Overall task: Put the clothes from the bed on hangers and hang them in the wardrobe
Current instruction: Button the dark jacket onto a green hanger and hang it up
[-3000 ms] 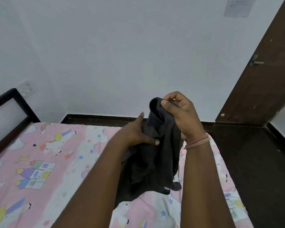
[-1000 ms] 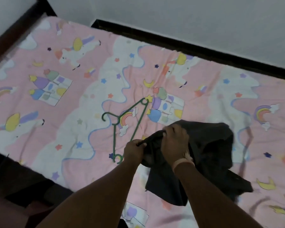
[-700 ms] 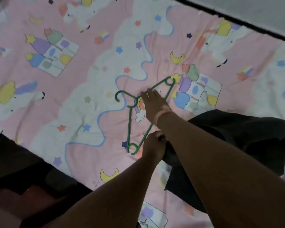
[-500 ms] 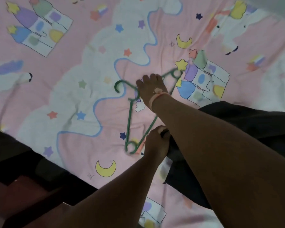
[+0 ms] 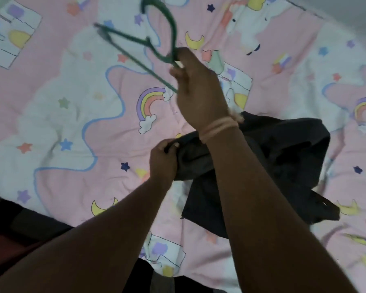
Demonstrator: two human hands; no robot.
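Clothes were represented in the head view by one dark garment [image 5: 283, 157], bunched on the bed [image 5: 51, 115] and pinched at an edge by the left hand [image 5: 164, 160], while the hanger [image 5: 135, 41], flat on the sheet moments before, was now lifted clear in the right hand's [image 5: 199, 89] curled fingers, so threading could be judged next.

Both forearms are bare all the way down, no sleeves showing anywhere in the shot. Only thing worn is a thin pinkish band [image 5: 219, 128] looped a few times round the right wrist, just below the right hand [image 5: 199, 89]. The left hand [image 5: 163, 161] and wrist have nothing on them.
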